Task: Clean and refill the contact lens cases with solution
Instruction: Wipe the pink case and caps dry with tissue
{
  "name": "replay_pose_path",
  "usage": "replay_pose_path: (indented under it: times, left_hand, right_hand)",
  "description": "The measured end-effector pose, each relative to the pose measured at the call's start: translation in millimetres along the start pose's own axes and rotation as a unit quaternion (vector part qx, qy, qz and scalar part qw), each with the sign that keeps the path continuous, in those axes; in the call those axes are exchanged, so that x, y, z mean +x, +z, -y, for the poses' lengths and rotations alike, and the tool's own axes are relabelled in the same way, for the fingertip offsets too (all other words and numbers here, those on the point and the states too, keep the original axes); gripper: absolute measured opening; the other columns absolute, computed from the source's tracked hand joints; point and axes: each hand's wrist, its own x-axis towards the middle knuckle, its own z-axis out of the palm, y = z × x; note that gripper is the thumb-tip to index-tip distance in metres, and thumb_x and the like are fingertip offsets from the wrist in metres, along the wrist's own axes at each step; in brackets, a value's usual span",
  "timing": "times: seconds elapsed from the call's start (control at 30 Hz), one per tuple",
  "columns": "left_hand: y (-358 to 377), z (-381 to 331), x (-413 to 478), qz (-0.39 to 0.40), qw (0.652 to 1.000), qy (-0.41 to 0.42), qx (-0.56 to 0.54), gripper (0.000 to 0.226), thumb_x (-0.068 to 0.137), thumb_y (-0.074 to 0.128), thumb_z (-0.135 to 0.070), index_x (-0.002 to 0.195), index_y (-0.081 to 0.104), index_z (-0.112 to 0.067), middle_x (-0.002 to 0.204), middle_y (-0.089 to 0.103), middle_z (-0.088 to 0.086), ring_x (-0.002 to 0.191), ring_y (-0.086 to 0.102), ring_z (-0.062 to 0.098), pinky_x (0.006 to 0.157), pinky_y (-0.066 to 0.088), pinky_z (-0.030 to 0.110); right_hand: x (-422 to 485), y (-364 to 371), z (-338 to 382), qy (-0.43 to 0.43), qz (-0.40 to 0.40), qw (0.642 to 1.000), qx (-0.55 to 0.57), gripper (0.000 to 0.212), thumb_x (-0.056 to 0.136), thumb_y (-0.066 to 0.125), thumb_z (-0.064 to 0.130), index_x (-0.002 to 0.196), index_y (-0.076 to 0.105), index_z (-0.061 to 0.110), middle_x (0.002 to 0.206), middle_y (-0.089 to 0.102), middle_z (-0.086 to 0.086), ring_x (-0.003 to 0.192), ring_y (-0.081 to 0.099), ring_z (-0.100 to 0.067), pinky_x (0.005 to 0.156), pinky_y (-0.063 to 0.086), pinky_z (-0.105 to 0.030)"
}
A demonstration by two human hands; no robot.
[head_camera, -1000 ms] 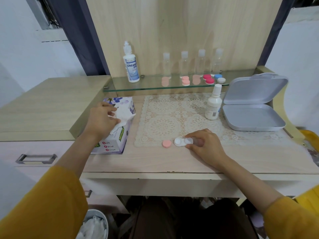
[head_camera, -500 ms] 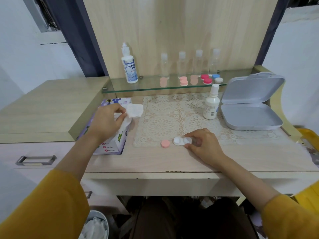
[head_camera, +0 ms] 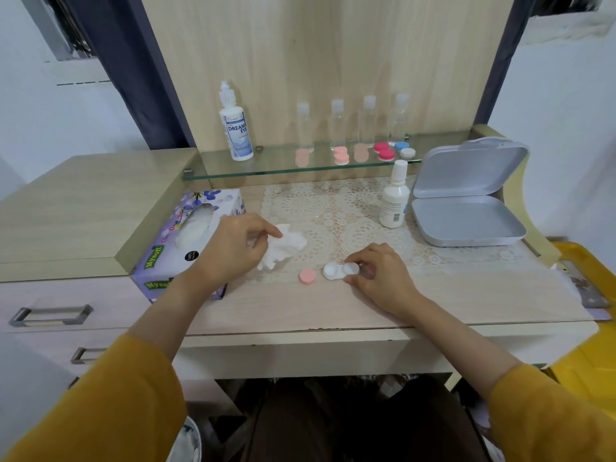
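A white contact lens case (head_camera: 340,271) lies on the front edge of the lace mat, and my right hand (head_camera: 378,276) pinches its right end between thumb and fingers. A loose pink cap (head_camera: 307,276) sits just left of the case. My left hand (head_camera: 230,250) holds a crumpled white tissue (head_camera: 286,249) above the mat, a short way left of the case. The small white solution bottle (head_camera: 394,201) stands upright at the mat's right edge.
A tissue box (head_camera: 186,235) lies left of the mat. An open grey box (head_camera: 466,208) sits at the right. The glass shelf (head_camera: 266,168) carries a Dream Eye bottle (head_camera: 235,128), several clear bottles and several coloured lens cases. A bin shows below left.
My left hand pulled a tissue out of the box and carried it right toward the case. My right hand stayed on the lens case.
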Motion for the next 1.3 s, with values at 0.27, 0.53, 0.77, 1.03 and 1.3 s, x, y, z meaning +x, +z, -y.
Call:
replay_pose_path:
  times: [0.27,0.53,0.77,1.03,1.3]
  left_hand:
    - [18.9,-7.3,-2.7,0.011,0.999,-0.035,-0.039,0.009,0.075,0.064,-0.019,0.071,0.058,-0.014,0.072,0.057,-0.014,0.074,0.053,-0.008,0.07,0.036,0.004]
    - [22.0,-10.1,0.4,0.087,0.992,-0.061,-0.063,0.031,0.067,0.078,-0.006,0.077,0.055,-0.025,0.084,0.062,-0.007,0.078,0.057,0.006,0.068,0.041,0.011]
    - [34.0,-13.1,6.9,0.027,0.999,0.035,-0.018,0.017,0.068,0.076,0.0,0.082,0.075,-0.009,0.087,0.062,0.002,0.078,0.054,0.004,0.074,0.038,0.002]
    - [57.9,-25.2,-6.3,-0.102,0.991,0.033,-0.085,0.021,0.066,0.077,-0.01,0.079,0.062,-0.005,0.078,0.058,-0.005,0.075,0.055,0.007,0.064,0.045,0.012]
    - [78.4,-19.7,-17.1,-0.081,0.992,0.082,-0.052,0.021,0.076,0.063,-0.026,0.078,0.075,-0.01,0.1,0.065,0.005,0.089,0.054,0.007,0.08,0.043,0.013]
  right_hand:
    - [-1.7,-1.8,3.6,0.017,-0.064,0.998,0.02,0.021,0.075,0.072,0.012,0.096,0.071,0.011,0.083,0.054,0.002,0.088,0.048,-0.017,0.07,0.028,-0.022]
    - [5.5,-10.7,10.4,0.003,-0.094,0.995,0.028,0.026,0.073,0.074,0.01,0.099,0.071,0.008,0.081,0.051,-0.001,0.085,0.052,-0.021,0.07,0.029,-0.022]
    - [2.5,-8.1,23.7,-0.051,-0.086,0.995,0.02,0.025,0.072,0.075,0.012,0.097,0.071,0.009,0.078,0.048,0.001,0.078,0.045,-0.013,0.064,0.028,-0.012]
    - [-1.6,-6.4,25.4,-0.047,-0.091,0.994,0.026,0.021,0.073,0.074,0.014,0.093,0.072,0.01,0.076,0.054,-0.003,0.074,0.046,-0.014,0.062,0.031,-0.022]
    - [-2.6,-5.9,21.7,-0.038,-0.102,0.994,0.018,0.023,0.071,0.074,0.01,0.094,0.072,0.009,0.075,0.051,0.0,0.07,0.047,-0.013,0.062,0.029,-0.011]
